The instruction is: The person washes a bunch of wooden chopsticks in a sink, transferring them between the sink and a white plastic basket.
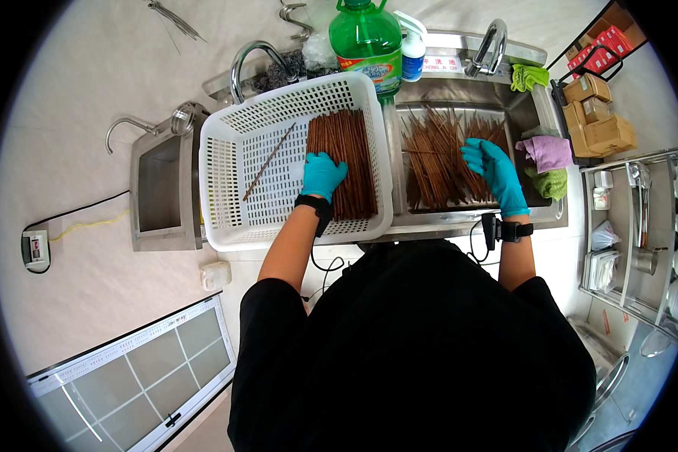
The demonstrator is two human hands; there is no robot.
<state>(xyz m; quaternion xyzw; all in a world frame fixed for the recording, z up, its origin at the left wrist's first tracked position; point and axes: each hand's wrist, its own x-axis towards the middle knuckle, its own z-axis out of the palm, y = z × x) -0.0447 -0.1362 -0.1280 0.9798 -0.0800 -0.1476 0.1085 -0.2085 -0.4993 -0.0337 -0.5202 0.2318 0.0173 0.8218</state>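
Note:
Inside the white plastic basket, a dense row of thin brown sticks lies side by side against the right wall. My left hand, in a teal glove, rests on the left edge of this row, thumb apart; its fingertips are partly hidden. One single stick lies slanted on the basket floor to the left. More brown sticks are spread loosely in the steel sink on the right. Over their right side is my right hand, also gloved, with its fingers apart and nothing visibly held.
Behind the sink stand a large green bottle and a white-and-blue spray bottle. Curved faucets rise at the back. Green and purple cloths hang on the sink's right rim. A steel rack stands at the right.

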